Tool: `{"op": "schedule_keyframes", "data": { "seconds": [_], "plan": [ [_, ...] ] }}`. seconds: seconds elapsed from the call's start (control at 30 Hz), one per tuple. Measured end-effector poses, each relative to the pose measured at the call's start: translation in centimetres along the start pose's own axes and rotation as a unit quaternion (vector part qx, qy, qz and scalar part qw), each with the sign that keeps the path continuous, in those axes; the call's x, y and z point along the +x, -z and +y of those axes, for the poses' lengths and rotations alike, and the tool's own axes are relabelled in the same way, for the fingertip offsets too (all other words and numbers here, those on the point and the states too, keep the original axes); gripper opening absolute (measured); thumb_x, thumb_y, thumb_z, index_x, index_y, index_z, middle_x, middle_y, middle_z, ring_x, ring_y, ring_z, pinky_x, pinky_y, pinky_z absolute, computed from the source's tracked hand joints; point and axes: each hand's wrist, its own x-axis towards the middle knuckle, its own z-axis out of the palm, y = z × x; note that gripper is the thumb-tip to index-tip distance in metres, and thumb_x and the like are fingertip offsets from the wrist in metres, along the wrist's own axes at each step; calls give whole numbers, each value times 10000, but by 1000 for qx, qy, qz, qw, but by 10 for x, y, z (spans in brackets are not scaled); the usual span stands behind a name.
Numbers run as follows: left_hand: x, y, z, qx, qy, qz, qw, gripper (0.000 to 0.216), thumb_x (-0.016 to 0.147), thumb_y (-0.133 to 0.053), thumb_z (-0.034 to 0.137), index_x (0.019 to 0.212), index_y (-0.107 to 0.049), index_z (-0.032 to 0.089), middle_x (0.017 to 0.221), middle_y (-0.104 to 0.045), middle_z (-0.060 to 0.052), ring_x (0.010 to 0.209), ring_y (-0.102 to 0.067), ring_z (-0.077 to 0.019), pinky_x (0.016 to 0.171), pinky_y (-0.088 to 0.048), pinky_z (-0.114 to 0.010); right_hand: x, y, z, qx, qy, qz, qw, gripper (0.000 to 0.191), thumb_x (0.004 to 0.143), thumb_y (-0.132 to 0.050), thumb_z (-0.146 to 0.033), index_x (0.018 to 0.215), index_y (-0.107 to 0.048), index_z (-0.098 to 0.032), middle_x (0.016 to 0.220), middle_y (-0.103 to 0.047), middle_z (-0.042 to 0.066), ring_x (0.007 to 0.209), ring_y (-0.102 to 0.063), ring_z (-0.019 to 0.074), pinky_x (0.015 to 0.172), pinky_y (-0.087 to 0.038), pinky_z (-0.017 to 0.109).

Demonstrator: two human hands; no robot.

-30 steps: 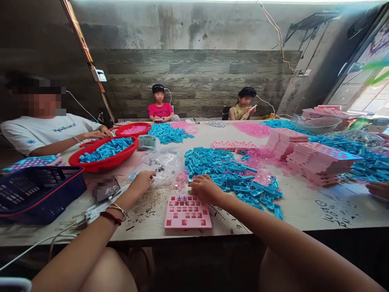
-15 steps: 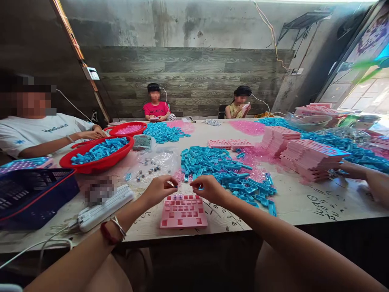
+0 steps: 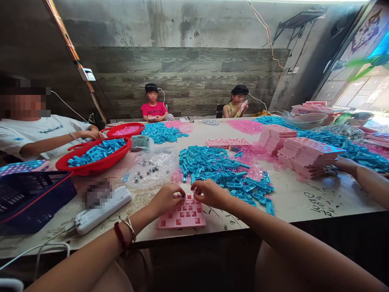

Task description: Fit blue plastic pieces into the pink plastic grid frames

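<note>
A pink plastic tray with rows of square holes (image 3: 182, 222) lies flat on the table in front of me. My left hand (image 3: 168, 198) is over its upper left part, thumb and fingertips pinched together at the holes. My right hand (image 3: 209, 192) reaches the tray's far right edge, its fingers also closed in a pinch, close to the left fingertips. Whatever either pinch holds is too small or hidden to make out. Just beyond my hands spreads a heap of blue plastic pieces (image 3: 206, 162), with clear pink bits (image 3: 258, 150) beside it.
Left stand a red basin (image 3: 91, 168) of blue pieces, a dark blue basket (image 3: 36, 202) and a white power strip (image 3: 103, 210). Small parts lie on a plastic bag (image 3: 152, 168). Stacked pink trays (image 3: 306, 160) stand right, near another person's arm (image 3: 364, 174). Other people sit around the table.
Both hands have come down onto the tray. My left hand moved right and now covers its upper left part. The view has shifted slightly.
</note>
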Motion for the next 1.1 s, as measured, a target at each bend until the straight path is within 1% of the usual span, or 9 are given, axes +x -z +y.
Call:
{"op": "schedule_keyframes", "data": {
  "seconds": [0.2, 0.27, 0.4, 0.5, 0.63, 0.77, 0.93, 1.0, 1.1],
  "plan": [
    [-1, -2, 3, 11, -3, 27, 1000, 78, 721, -592, 183, 775, -648, 190, 820, -651, -18, 834, -557, -173, 772, -404, -288, 1, -4, 7, 17, 12, -13, 1000, 125, 736, -588, -193, 819, -674, -154, 762, -680, 48, 690, -616, 137, 620, -432, 217],
    [-2, -4, 3, 11, 7, 33, 999, 77, 720, -589, 187, 772, -646, 192, 812, -649, -14, 832, -557, -175, 764, -404, -286, 2, -6, 11, 12, 38, -10, 999, 137, 744, -606, -255, 822, -688, -177, 782, -680, 46, 721, -612, 145, 653, -436, 234],
    [-1, -6, 4, 1, 34, 41, 999, 88, 699, -581, 170, 758, -644, 188, 800, -642, -14, 821, -562, -174, 742, -412, -275, 1, -12, 20, 2, 100, 10, 995, 174, 724, -643, -330, 841, -708, -219, 928, -661, 60, 879, -584, 177, 751, -433, 270],
    [0, -8, 4, -18, 53, 39, 998, 94, 687, -577, 174, 751, -645, 180, 807, -642, -17, 817, -567, -170, 738, -420, -268, 0, -15, 22, -25, 101, 12, 994, 193, 713, -651, -348, 852, -712, -229, 965, -652, 66, 912, -572, 194, 767, -434, 293],
    [1, -7, 1, -48, 69, 27, 996, 104, 682, -579, 206, 754, -648, 178, 810, -642, -15, 809, -574, -164, 724, -435, -252, -3, -14, 21, -56, 107, 17, 993, 202, 715, -639, -319, 877, -703, -217, 949, -655, 67, 901, -575, 200, 761, -440, 305],
    [1, -5, -2, -44, 63, 12, 997, 149, 682, -582, 248, 787, -658, 176, 815, -641, -22, 801, -570, -165, 697, -440, -240, -5, -15, 23, -43, 134, 17, 990, 259, 687, -629, -198, 942, -666, -177, 918, -655, 68, 871, -581, 180, 770, -443, 288],
    [1, -5, -4, -51, 66, 1, 997, 147, 675, -573, 238, 769, -668, 176, 786, -642, -20, 762, -568, -155, 666, -436, -230, -2, -15, 25, -12, 158, 8, 987, 183, 706, -590, -117, 863, -656, -182, 846, -648, 52, 816, -583, 154, 724, -439, 258],
    [1, -6, -4, -54, 75, 4, 996, 151, 672, -573, 238, 770, -670, 174, 769, -642, -18, 733, -571, -149, 650, -434, -230, -1, -15, 23, -6, 150, 21, 988, 160, 703, -591, -117, 840, -646, -177, 814, -644, 46, 778, -581, 148, 694, -436, 251],
    [0, -8, -3, -63, 77, 0, 995, 162, 675, -561, 224, 780, -674, 176, 751, -645, -16, 705, -576, -143, 639, -437, -229, 0, -16, 16, 11, 125, 72, 990, 144, 692, -601, -130, 829, -620, -167, 809, -637, 44, 770, -574, 150, 686, -436, 254]
  ]
}}
